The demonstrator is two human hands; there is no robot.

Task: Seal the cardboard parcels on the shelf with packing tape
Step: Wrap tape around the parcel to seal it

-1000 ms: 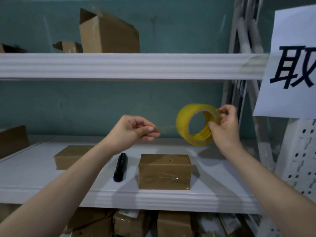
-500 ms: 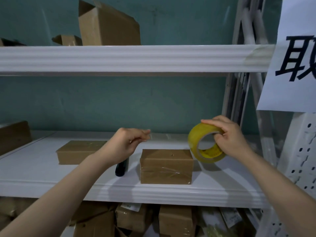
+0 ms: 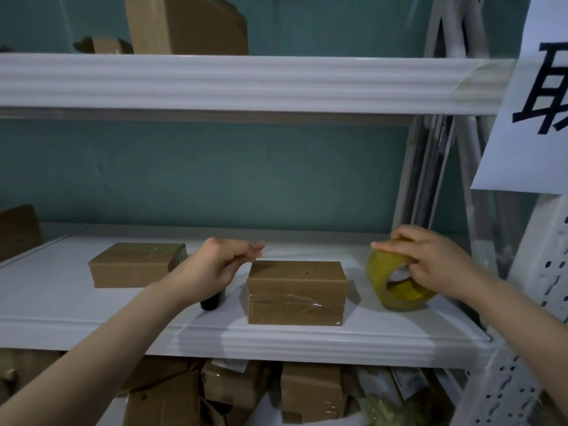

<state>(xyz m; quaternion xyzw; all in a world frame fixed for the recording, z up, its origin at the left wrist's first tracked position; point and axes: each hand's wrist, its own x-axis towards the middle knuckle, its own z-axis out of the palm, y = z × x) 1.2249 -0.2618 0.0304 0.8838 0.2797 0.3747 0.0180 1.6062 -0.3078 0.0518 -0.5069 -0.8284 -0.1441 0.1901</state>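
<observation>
Both hands have dropped toward the shelf since a second ago, and the yellow tape roll, which was held up in the air then, now sits low at the right of the small parcel, at or just above the shelf board; I cannot tell if it touches. That parcel stands near the front edge of the white middle shelf, with glossy clear tape already wrinkled across its front face. A faint clear strip seems to run from the roll over behind the parcel toward the left hand, though it is hard to make out. The right hand grasps the roll, fingers laid over its top and thumb tucked in at the core. The left hand is pinched shut, thumb against fingertips, just above the parcel's upper left corner, apparently nipping the tape's end.

A black marker lies half hidden under the left wrist, just beside the parcel. Further left rests a flatter parcel, also taped. More cardboard boxes crowd the level beneath, and a white paper sign with a black character hangs at upper right.
</observation>
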